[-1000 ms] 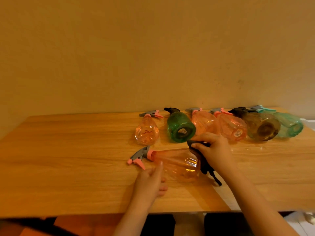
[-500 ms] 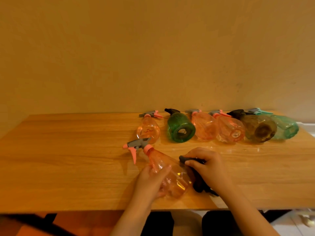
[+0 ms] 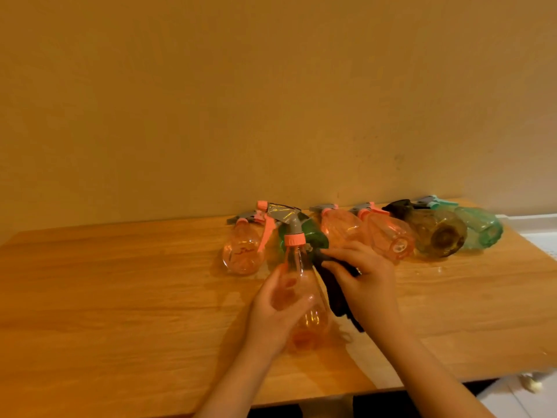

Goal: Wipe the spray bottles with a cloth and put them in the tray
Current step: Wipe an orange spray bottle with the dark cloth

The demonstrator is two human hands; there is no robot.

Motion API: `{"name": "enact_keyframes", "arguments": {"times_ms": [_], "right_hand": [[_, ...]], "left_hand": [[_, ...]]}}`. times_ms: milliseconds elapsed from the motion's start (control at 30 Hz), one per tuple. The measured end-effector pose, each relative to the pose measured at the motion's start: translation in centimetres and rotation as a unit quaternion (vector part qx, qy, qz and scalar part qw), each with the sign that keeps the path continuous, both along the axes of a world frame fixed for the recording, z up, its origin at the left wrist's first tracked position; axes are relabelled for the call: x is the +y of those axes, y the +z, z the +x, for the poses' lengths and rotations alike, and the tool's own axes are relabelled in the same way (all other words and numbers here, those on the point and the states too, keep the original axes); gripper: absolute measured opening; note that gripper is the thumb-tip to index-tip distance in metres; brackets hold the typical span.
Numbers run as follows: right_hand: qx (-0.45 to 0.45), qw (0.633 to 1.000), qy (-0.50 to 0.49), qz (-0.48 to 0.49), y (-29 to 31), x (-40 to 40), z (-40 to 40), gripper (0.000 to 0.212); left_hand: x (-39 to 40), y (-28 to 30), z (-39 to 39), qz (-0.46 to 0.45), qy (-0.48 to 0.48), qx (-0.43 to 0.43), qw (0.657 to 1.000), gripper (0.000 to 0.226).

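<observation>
My left hand (image 3: 275, 315) grips a clear pink spray bottle (image 3: 304, 297) by its body, lifted off the table with its grey and pink nozzle pointing away from me. My right hand (image 3: 366, 282) holds a dark cloth (image 3: 339, 294) against the bottle's right side. Along the back of the wooden table (image 3: 120, 297) lie several more bottles on their sides: a pink one (image 3: 241, 254), a green one (image 3: 316, 236) partly hidden behind the held nozzle, two pink ones (image 3: 339, 226) (image 3: 388, 236), a brown one (image 3: 437, 233) and a teal one (image 3: 479, 226). No tray is in view.
A plain beige wall (image 3: 271, 101) rises right behind the row of bottles. The table's front edge runs just below my forearms. A white surface (image 3: 539, 239) shows past the table's right end.
The held bottle has been lifted and turned from lying sideways to pointing nozzle-away. My right hand with the cloth moved up along the bottle's right side.
</observation>
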State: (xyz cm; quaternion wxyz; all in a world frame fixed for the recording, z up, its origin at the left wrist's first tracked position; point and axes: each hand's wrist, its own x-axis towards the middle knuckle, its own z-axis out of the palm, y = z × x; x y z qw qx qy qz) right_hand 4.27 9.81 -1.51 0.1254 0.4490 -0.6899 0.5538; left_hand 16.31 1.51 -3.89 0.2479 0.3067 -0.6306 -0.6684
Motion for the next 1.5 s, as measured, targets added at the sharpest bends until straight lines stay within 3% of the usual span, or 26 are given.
{"name": "enact_keyframes", "arguments": {"times_ms": [167, 267, 533, 800, 1300, 1500], "right_hand": [[0.122, 0.992, -0.037, 0.004, 1.1, -3.0, -1.4, 0.016], [0.148, 0.988, -0.041, 0.02, 0.6, -3.8, -1.5, 0.016], [0.017, 0.997, -0.064, -0.027, 0.0, -3.4, -2.6, 0.023], [0.007, 0.997, -0.052, -0.051, 0.1, -3.3, -2.5, 0.026], [0.03, 0.997, -0.053, -0.054, -0.2, -3.5, -2.5, 0.027], [-0.017, 0.996, -0.048, -0.067, -0.3, -3.5, -2.0, 0.036]], "left_hand": [[-0.8, -0.4, -2.2, -0.051, -0.018, 0.013, 0.998, 0.063], [-1.3, -0.8, -2.8, -0.06, -0.015, 0.017, 0.998, 0.062], [-1.7, -1.2, -2.8, -0.072, -0.032, 0.017, 0.997, 0.06], [-3.0, -0.4, -2.6, -0.14, -0.091, -0.011, 0.986, 0.063], [-3.1, -0.3, -3.2, -0.17, -0.093, -0.02, 0.981, 0.068], [-3.6, -0.4, -2.6, -0.163, -0.104, -0.027, 0.981, 0.072]]}}
